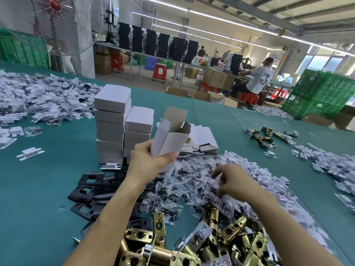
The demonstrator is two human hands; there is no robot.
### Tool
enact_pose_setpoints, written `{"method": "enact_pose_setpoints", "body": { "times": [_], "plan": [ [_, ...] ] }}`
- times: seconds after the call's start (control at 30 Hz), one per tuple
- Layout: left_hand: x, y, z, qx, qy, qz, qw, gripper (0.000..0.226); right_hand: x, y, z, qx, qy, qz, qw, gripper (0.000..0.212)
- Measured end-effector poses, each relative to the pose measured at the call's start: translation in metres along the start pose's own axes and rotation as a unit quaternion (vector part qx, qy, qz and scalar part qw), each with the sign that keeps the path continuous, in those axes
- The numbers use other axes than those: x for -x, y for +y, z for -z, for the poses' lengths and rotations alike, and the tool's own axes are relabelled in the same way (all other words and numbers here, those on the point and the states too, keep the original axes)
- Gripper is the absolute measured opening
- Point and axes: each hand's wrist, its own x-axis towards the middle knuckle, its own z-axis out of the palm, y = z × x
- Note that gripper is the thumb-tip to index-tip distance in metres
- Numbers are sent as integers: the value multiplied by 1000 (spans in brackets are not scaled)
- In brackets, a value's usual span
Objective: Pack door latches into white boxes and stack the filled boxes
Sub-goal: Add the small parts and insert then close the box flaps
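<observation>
Boxes first: the stack of closed white boxes (113, 120) stands on the green table (38, 189) in two columns side by side, with the left one taller. Just right of the stack and a bit nearer the person, the left hand (148, 160) grips an opened white box (171, 139) round its lower end. It's held up off the table, roughly upright and slightly tilted, with the top flaps standing open. Right of the stack and partly hidden behind that box lies a pile of flat unfolded boxes (203, 139). Further right of the stack and nearer the person, the right hand (234, 181) hangs over a heap of small clear bags (184, 181) with its fingers curled down. Honestly can't tell if it's pinching one or holding nothing. Black plates (90, 187) lie on the table in front of the stack, and the brass door latches (211, 237) are piled nearest the person, right of the stack. White plastic pieces (269, 181) spread out far right of it.
</observation>
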Motion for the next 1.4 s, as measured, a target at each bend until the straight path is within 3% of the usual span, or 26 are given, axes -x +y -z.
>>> {"method": "enact_pose_setpoints", "body": {
  "times": [0.13, 0.27, 0.43, 0.5, 0.8, 0.93, 1.0, 1.1, 1.2, 1.3, 1.4],
  "plan": [
    [-2, -6, 2, -21, -30, 34, 999, 36, 7, -19, 35, -125, 140, 80, 979, 14],
    [-1, -6, 3, -22, -59, 45, 997, 32, 23, -54, 67, -283, 208, 222, 910, 19],
    [6, 5, -1, -3, -143, 15, 990, 37, 24, -84, 79, -100, 246, 292, 919, 28],
    [8, 8, -2, 12, -162, 9, 987, 39, 21, -89, 78, -75, 237, 309, 918, 28],
    [11, 15, -2, 72, -182, -4, 981, 31, 16, -90, 58, -228, 281, 337, 869, 16],
    [12, 16, 0, 90, -183, -8, 979, 31, 13, -89, 60, -252, 222, 322, 885, 13],
    [12, 16, -1, 75, -183, -11, 980, 32, 13, -87, 61, -195, 208, 307, 908, 12],
    [12, 16, -1, 76, -181, -7, 980, 31, 15, -84, 60, -58, 202, 290, 934, 45],
    [12, 15, -2, 80, -183, -10, 980, 25, 18, -81, 59, 8, 185, 287, 940, 61],
    [12, 15, -3, 77, -184, -5, 980, 28, 21, -77, 53, 42, 216, 277, 935, 48],
    [12, 14, -1, 84, -190, 3, 978, 31, 23, -67, 45, -23, 322, 283, 903, 25]
  ]
}}
